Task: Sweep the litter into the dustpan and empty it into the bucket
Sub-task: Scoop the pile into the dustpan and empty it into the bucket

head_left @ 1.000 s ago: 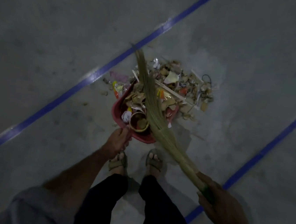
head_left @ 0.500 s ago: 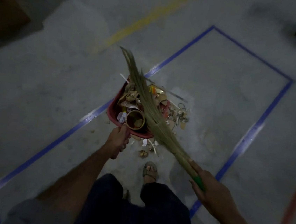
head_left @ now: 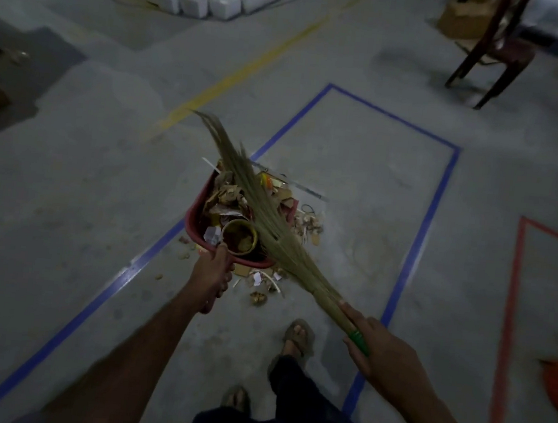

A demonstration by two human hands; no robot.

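Red dustpan (head_left: 197, 218) gripped by left hand (head_left: 213, 272), litter (head_left: 233, 203) heaped inside, right hand (head_left: 383, 355) clasping grass broom (head_left: 260, 216) laid across it

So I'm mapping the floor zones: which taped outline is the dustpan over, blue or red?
The blue tape outline: the red dustpan sits over its left edge. The red tape outline lies apart, far right.

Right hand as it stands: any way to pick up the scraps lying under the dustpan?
Probably not. The right hand grips the broom; the scraps lie on open floor near the left hand, which holds the dustpan.
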